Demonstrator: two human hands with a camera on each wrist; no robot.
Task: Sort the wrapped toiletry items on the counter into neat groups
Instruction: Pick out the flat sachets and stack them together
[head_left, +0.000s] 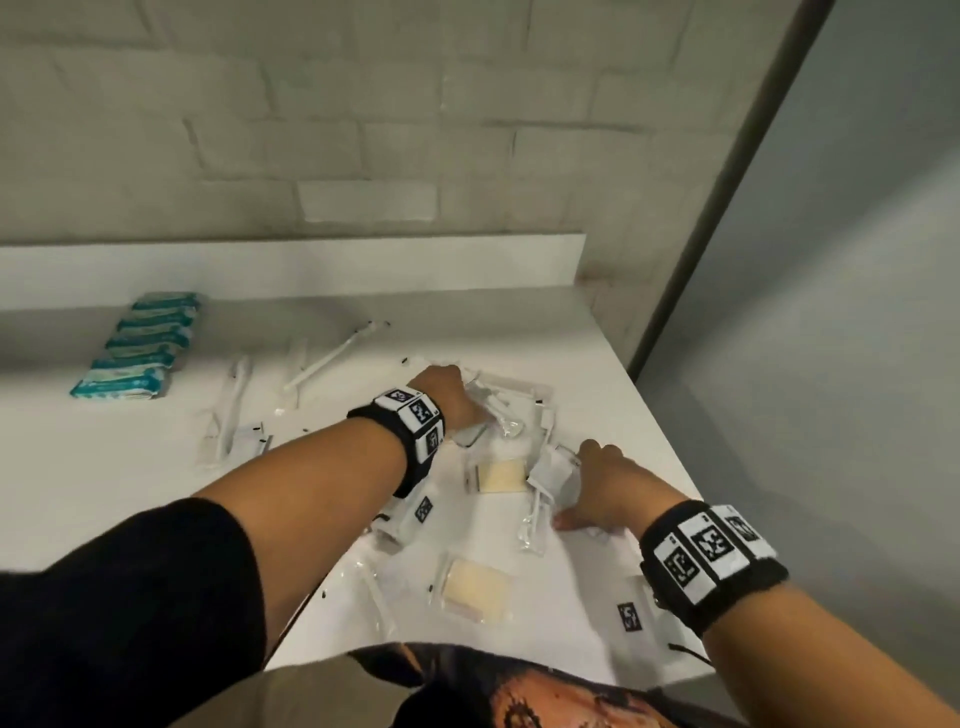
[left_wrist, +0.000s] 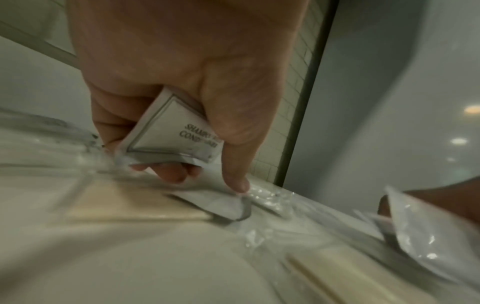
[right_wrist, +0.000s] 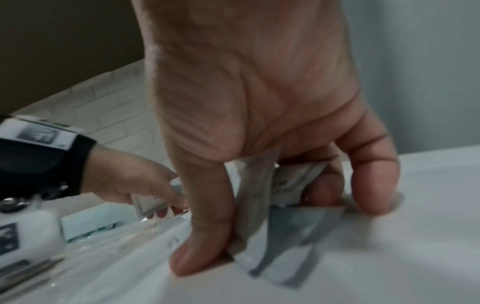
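My left hand (head_left: 451, 388) reaches into a heap of clear-wrapped items at the middle of the white counter (head_left: 104, 467). In the left wrist view it grips a white shampoo and conditioner sachet (left_wrist: 166, 131) in curled fingers, while its thumb tip touches another sachet (left_wrist: 221, 205) lying on the pile. My right hand (head_left: 592, 480) sits near the counter's right edge. It holds folded white sachets (right_wrist: 288, 183) against the palm, and its thumb and fingers press on one more sachet (right_wrist: 283, 257) lying flat on the counter.
A row of teal wipe packs (head_left: 137, 348) lies at the back left. Wrapped toothbrushes (head_left: 332, 358) are scattered at the back middle. Two wrapped cream soap bars (head_left: 501, 475) (head_left: 478, 590) lie between my arms. The counter's right edge (head_left: 670, 441) is close to my right hand.
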